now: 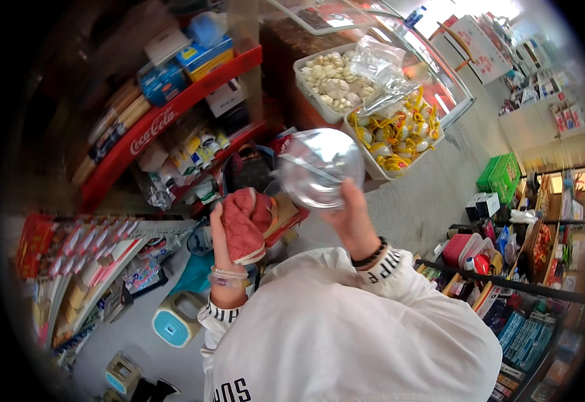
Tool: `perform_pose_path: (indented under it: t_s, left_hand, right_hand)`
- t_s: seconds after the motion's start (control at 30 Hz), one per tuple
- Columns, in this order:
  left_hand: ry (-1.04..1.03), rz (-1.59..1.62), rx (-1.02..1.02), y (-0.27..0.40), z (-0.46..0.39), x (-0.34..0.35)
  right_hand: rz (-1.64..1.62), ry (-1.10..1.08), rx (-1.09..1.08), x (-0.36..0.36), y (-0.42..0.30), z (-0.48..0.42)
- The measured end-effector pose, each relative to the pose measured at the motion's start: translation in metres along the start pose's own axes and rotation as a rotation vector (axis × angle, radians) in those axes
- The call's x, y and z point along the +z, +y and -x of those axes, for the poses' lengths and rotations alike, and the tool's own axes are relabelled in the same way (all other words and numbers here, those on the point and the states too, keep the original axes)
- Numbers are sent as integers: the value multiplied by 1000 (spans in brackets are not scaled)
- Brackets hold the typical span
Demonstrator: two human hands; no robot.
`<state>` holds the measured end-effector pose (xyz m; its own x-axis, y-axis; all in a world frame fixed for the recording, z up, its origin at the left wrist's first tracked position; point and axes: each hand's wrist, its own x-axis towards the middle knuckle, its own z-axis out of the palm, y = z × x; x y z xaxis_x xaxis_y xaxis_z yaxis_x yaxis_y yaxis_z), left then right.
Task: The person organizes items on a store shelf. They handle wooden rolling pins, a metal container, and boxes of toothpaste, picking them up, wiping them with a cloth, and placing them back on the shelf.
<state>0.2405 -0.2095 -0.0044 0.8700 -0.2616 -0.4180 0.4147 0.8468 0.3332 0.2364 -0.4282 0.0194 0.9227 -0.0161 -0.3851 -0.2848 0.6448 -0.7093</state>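
Note:
My left hand (pixel 218 228) grips a folded red cloth (pixel 244 226) with a pale edge, held in front of my chest. To the right of it, my right hand (pixel 353 216) holds a shiny round lid or bowl (pixel 320 168) by its near rim. Whether that piece is clear plastic or polished metal, I cannot tell. The cloth and the round piece are apart. Just beyond the round piece stands a white plastic bin (pixel 368 163) of white eggs in yellow netting (pixel 403 133). Behind it is a bin of garlic bulbs (pixel 336 88), partly covered by clear plastic bags (pixel 380 65).
A red-edged shelf (pixel 171 118) with boxes rises at the left. Below it is a rack of packaged goods (pixel 101 261). A beige and blue step stool (pixel 176 319) stands on the floor. A glass-topped display case (pixel 433 60) and stocked shelves (pixel 523 321) are at the right.

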Motion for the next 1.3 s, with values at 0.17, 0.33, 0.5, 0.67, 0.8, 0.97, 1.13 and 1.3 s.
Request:
perform_pose_path:
  t_s: [0.17, 0.33, 0.5, 0.67, 0.8, 0.97, 1.13, 1.3]
  left_hand:
    - [81, -671, -45, -15, -79, 53]
    - [-325, -1742, 416, -64, -170, 147]
    - [-392, -2252, 417, -123, -243, 225]
    - [-497, -2473, 18, -149, -300, 251]
    - [-490, -2487, -146, -149, -330, 256]
    - [-350, -2489, -120, -153, -338, 258]
    - [-362, -2606, -223, -168, -333, 272]
    - [-422, -2625, -204, -168, -344, 261]
  right_hand:
    - [-113, 369, -190, -63, -58, 14]
    - [-252, 559, -286, -111, -75, 37]
    - [-218, 642, -346, -148, -68, 70]
    - [-394, 762, -395, -166, -64, 99]
    - [-407, 832, -403, -186, -61, 109]
    - [-469, 811, -417, -199, -64, 104]
    - [-466, 762, -427, -199, -65, 99]
    - [-481, 765, -381, -198, -62, 99]
